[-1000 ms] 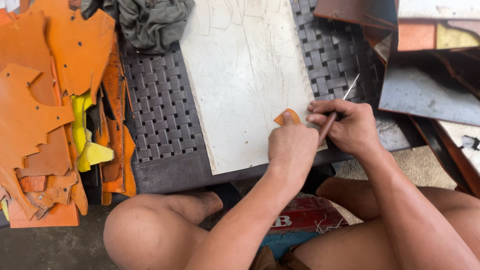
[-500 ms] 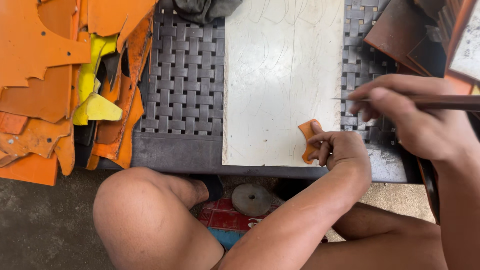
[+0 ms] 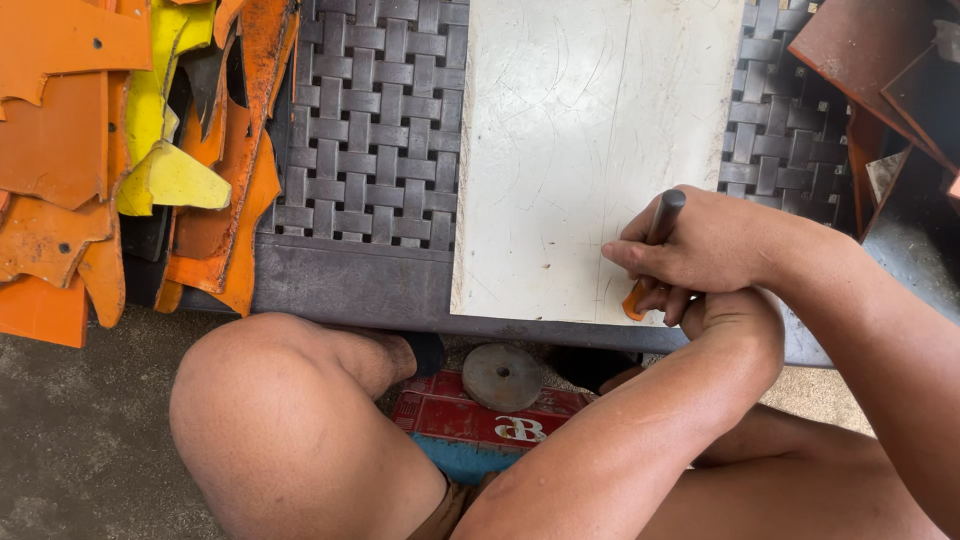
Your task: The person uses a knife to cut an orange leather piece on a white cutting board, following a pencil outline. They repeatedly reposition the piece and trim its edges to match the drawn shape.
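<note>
My right hand is closed around a dark rod-like tool, held upright over the near right corner of a white cutting slab. My left hand sits just below it, mostly covered by the right hand, pressing a small orange leather piece on the slab; only an edge of that piece shows. The slab lies on a dark woven plastic table.
A heap of orange leather offcuts with a few yellow pieces lies on the left of the table. Brown leather sheets overlap at the right. Below the table are a red box and a round metal disc; my bare knee is in front.
My right hand has come down from the right with the tool and now covers the left hand and the orange piece. The view has shifted a little.
</note>
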